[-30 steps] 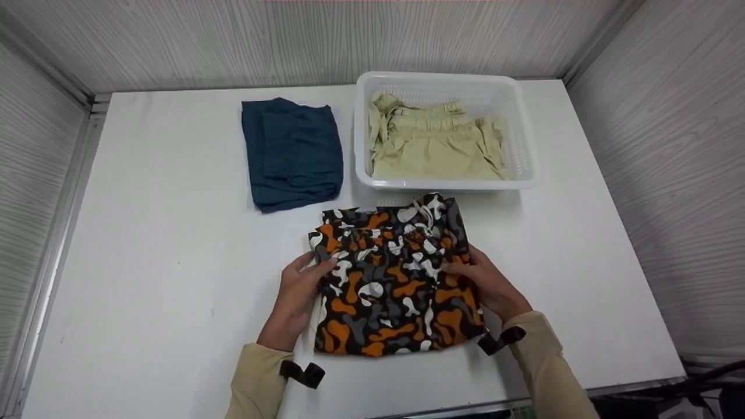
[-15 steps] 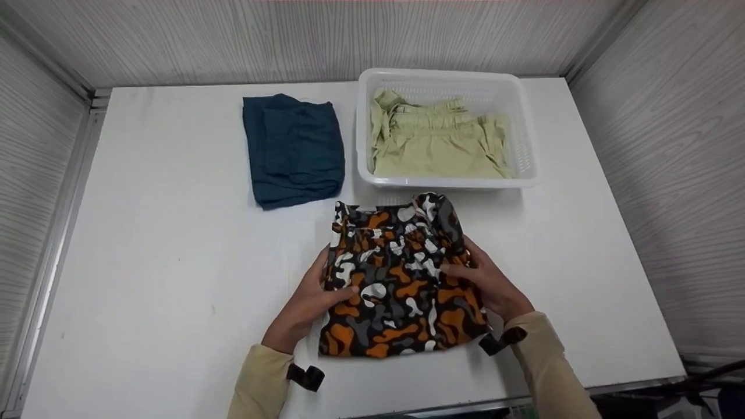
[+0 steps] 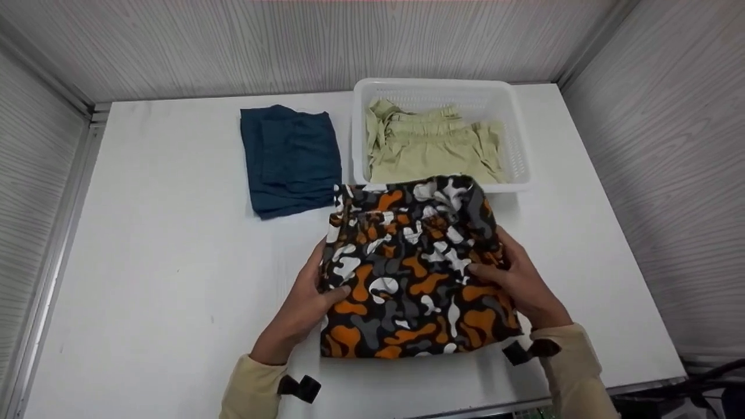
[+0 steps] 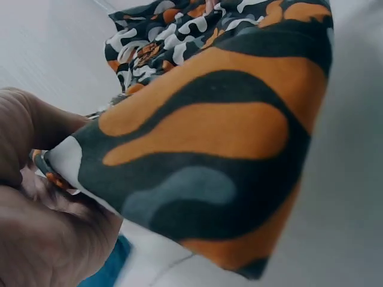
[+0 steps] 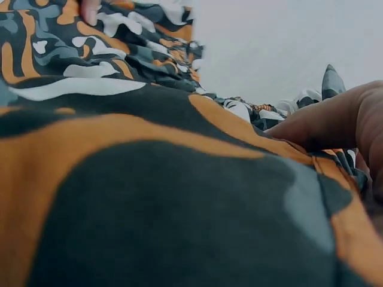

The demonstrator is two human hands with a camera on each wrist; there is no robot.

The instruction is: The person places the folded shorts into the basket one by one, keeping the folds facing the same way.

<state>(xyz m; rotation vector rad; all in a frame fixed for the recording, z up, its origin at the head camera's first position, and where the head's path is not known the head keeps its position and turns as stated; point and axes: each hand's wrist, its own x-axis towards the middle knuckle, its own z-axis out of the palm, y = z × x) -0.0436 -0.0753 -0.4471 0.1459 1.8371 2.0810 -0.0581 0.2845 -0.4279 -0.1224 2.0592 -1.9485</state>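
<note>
Folded shorts (image 3: pixel 407 279) with an orange, black, grey and white camouflage pattern are held between both hands, their gathered waistband toward the basket. My left hand (image 3: pixel 305 305) grips the left side, thumb on top and fingers hidden beneath. On the opposite side my right hand (image 3: pixel 527 285) holds the edge the same way, thumb over the cloth. In the left wrist view the cloth's near corner (image 4: pixel 203 155) hangs over the white surface, clear of it. The right wrist view is mostly filled by the patterned fabric (image 5: pixel 167 203), with the thumb (image 5: pixel 329 122) pressing on it.
Behind the shorts stands a white plastic basket (image 3: pixel 521 139) holding khaki garments (image 3: pixel 436 151) with elastic waistbands. A folded dark blue garment (image 3: pixel 294 160) lies left of it on the white table (image 3: pixel 157 279). Panelled walls (image 3: pixel 291 46) close in the back and sides.
The left hand has shifted its grip lower on the left edge. The shorts have risen toward the camera, and their top now overlaps the basket's front rim. The right hand has moved right with its edge.
</note>
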